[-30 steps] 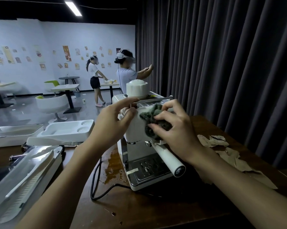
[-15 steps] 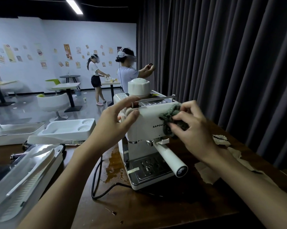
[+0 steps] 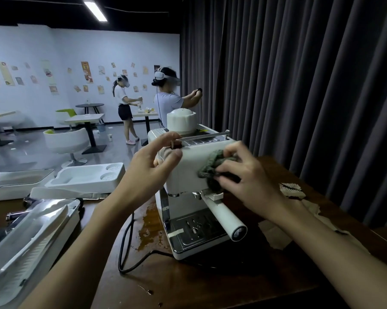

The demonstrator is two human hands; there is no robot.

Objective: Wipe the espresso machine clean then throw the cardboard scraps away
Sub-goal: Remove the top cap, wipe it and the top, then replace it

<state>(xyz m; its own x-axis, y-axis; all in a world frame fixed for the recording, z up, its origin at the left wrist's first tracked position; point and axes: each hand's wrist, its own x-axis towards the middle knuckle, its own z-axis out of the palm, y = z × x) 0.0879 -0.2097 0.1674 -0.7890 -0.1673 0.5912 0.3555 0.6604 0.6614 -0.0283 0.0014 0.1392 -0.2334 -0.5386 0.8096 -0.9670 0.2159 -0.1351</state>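
Both hands raised, right hand [image 3: 248,179] pressing cloth [image 3: 210,167] on espresso machine [image 3: 188,175]

Colours we see
The espresso machine [image 3: 188,172] is white, cloth [image 3: 210,166] on it grey-green, cardboard scraps [image 3: 275,236] beside it beige.

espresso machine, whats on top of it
A white domed cap and a metal rail sit on the espresso machine; the left hand grips its top corner, hiding that part.
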